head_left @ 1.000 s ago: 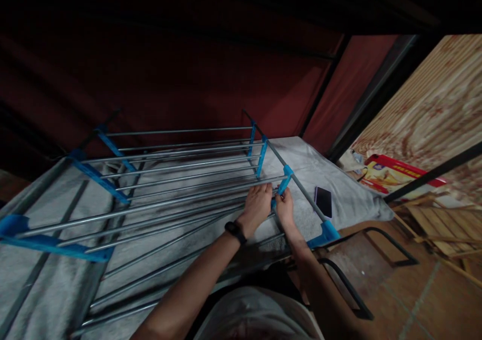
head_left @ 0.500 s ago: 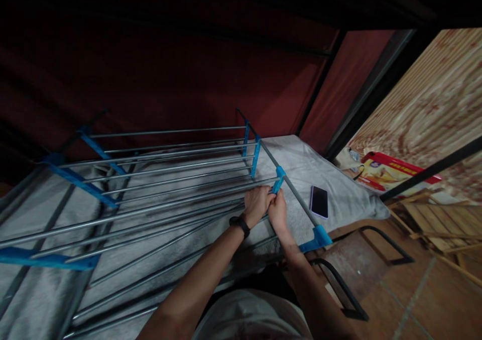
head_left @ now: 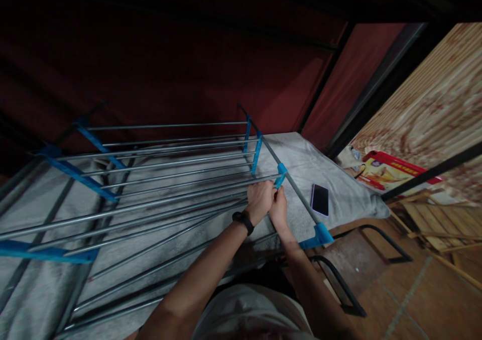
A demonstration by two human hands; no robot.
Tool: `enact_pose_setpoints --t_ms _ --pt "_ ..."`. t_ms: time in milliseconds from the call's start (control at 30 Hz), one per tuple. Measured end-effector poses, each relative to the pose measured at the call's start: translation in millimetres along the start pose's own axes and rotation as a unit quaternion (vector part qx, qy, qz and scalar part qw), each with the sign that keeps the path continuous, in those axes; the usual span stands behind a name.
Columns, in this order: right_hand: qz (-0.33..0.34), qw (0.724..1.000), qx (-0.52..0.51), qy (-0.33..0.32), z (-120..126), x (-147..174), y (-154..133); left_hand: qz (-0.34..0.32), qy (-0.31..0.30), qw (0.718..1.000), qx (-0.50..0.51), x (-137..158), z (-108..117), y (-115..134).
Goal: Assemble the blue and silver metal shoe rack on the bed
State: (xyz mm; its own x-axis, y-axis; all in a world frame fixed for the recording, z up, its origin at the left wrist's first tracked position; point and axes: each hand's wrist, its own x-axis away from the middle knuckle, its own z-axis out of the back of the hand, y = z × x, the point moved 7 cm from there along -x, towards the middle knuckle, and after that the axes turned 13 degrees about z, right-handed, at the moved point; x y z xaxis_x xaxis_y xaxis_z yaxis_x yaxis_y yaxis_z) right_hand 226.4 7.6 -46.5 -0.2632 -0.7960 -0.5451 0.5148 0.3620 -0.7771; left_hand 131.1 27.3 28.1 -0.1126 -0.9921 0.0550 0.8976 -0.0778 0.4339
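A rack of grey metal tubes (head_left: 169, 170) with blue plastic brackets stands over a grey cloth (head_left: 289, 146). My left hand (head_left: 260, 199), with a black band on the wrist, is closed around the end of a metal tube close to a blue bracket (head_left: 281, 173). Pressed against it, my right hand (head_left: 278, 208) is closed on the lower part of that same bracket. My fingers hide the joint between tube and bracket. Nearer to me, a second blue bracket (head_left: 318, 236) sits at the end of the right-hand side pole (head_left: 301, 195). Several tubes slant across the near left part.
A phone (head_left: 320, 199) lies on the cloth right of the pole. Beyond the cloth are a red and yellow box (head_left: 395, 172), a wooden slatted piece (head_left: 437, 224) and a black-framed chair (head_left: 350, 264). A dark red panel (head_left: 188, 74) rises behind the rack.
The view has shifted slightly. Both hands stay at the same bracket, with the left hand turned a little and its fingers pressed closer to the right hand.
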Motion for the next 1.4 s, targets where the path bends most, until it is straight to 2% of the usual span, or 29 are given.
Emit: enact_pose_setpoints --t_ms 333,1400 --pt "0.007 1.0 0.011 0.01 -0.1 1.4 4.2 -0.051 0.014 0.999 0.009 4.9 -8.4 -8.5" --pt "-0.001 0.999 0.038 -0.002 0.0 3.8 -0.4 -0.039 0.019 0.998 0.045 1.9 -5.7 -11.5"
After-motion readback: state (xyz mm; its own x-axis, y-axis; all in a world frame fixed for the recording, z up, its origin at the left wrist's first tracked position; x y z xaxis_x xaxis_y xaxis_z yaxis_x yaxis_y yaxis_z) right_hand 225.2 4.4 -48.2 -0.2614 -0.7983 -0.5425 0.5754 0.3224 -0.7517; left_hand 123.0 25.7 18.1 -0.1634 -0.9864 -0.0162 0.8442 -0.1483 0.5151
